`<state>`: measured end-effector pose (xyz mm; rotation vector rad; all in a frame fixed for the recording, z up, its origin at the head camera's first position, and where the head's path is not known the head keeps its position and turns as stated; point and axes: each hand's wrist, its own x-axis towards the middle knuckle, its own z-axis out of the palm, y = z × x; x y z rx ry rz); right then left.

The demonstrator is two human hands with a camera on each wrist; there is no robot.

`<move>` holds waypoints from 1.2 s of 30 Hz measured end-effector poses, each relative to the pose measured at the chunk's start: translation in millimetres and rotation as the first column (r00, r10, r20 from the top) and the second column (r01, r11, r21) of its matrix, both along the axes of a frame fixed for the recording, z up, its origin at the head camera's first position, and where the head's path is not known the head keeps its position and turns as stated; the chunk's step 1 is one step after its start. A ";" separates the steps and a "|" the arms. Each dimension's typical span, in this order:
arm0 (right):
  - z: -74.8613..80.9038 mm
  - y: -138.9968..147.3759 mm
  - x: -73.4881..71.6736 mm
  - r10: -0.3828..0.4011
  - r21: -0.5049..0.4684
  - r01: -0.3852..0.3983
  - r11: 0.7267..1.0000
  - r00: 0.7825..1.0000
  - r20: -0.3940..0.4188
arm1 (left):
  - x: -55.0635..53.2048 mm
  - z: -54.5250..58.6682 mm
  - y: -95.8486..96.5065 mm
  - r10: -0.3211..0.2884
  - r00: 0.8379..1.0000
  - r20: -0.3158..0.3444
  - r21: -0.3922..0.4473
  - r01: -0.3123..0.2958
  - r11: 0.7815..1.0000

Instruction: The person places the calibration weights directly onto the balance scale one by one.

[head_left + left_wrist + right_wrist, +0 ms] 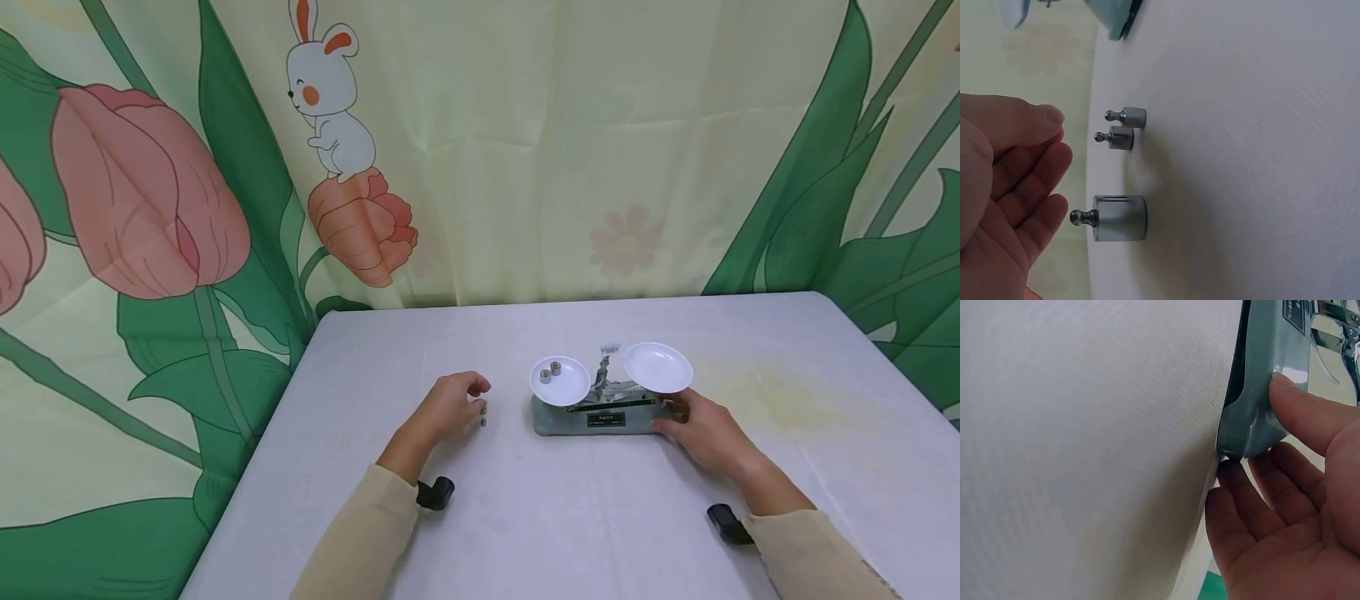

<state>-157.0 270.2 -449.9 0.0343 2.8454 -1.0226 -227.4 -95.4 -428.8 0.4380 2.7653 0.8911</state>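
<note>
A small grey-green balance scale [558, 421] stands on the table, with a white left pan [576, 390] and a white right pan [658, 367]. Two metal weights [555, 367] sit on the left pan; nothing lies on the right one, which is higher. My right hand [708, 433] grips the right end of the base, thumb on its front face [1294, 362] and fingers round the end. Left of the scale, my left hand [452, 404] hovers with fingers loosely bent, holding nothing visible. Beside it stand two small knobbed weights [1122, 138] and a larger weight [1120, 219], upright on the cloth.
A white cloth [570, 517] covers the table. Behind it hangs a curtain [510, 167] printed with a rabbit, tulips and leaves. Each wrist wears a black camera [437, 493].
</note>
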 end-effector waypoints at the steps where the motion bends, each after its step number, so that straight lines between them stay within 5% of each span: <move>1: -0.2 0.1 0.0 -0.001 -0.001 0.001 1.000 1.000 0.000 | -0.6 -2.5 0.2 0.007 1.000 0.009 -0.001 -0.007 1.000; 19: 0.2 -1.6 -1.6 -0.006 -0.008 0.006 1.000 1.000 0.003 | -2.7 -25.3 -0.3 -0.003 1.000 -0.008 -0.037 0.003 0.999; 30: -0.7 -0.7 -0.8 -0.001 -0.010 0.001 1.000 1.000 -0.018 | -2.0 -26.7 1.5 0.043 0.998 -0.043 -0.024 -0.044 0.999; 36: 0.1 0.2 0.2 0.000 -0.009 0.000 1.000 1.000 -0.022 | 0.5 -14.9 4.3 0.091 0.994 -0.067 0.024 -0.090 0.996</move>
